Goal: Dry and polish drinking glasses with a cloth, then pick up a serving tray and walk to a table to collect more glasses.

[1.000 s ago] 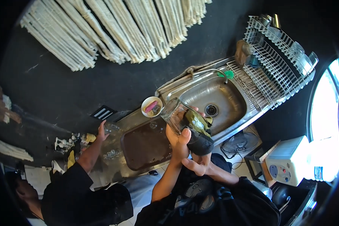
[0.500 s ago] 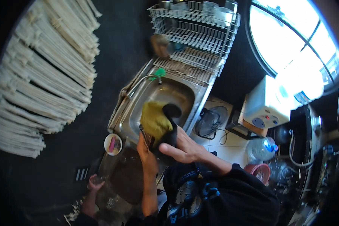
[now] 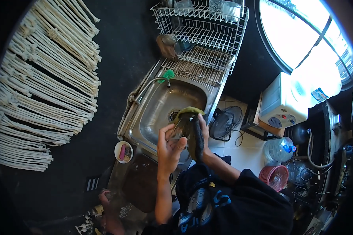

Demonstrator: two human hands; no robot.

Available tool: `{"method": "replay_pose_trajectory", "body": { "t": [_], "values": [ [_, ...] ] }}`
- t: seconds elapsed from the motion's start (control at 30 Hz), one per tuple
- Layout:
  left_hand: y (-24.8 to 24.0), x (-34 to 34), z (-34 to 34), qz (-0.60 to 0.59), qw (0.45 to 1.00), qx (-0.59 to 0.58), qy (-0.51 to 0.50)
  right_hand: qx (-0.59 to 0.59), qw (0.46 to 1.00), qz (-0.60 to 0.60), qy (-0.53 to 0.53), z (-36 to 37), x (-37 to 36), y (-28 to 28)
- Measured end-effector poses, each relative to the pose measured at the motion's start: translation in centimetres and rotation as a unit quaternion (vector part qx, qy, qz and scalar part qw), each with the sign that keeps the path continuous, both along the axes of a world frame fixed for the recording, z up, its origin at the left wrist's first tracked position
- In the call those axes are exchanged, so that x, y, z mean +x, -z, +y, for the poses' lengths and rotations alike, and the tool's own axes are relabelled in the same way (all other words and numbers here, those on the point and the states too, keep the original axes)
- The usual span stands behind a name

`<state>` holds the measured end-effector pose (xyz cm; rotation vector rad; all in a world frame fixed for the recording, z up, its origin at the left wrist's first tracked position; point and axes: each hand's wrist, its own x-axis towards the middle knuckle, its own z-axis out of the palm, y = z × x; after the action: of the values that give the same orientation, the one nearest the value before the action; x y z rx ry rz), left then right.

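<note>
By the rectangular steel sink [image 3: 153,117], the left hand [image 3: 168,149] grips a clear glass vessel [image 3: 181,128]. The right hand [image 3: 204,133] clasps a green-and-black cloth [image 3: 196,143].

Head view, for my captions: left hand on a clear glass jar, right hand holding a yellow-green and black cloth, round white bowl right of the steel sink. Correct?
No: the head view shows the round white bowl left of the steel sink. The left hand is on the clear glass jar and the right hand holds the yellow-green and black cloth.
</note>
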<state>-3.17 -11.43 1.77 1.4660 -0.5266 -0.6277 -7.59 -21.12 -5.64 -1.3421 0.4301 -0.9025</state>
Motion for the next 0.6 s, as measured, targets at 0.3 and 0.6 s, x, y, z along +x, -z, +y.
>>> {"method": "replay_pose_trajectory", "body": {
  "t": [0.3,0.6],
  "values": [
    [0.4,0.7,-3.0,-0.189,0.952,-0.033,-0.237,0.191,0.976,-0.106,0.024,1.7,0.7,-3.7],
    [-1.4,2.1,-1.0,-0.364,0.908,-0.023,-0.206,-0.21,0.941,0.074,-0.255,-4.2,1.6,-10.5]
  ]
}}
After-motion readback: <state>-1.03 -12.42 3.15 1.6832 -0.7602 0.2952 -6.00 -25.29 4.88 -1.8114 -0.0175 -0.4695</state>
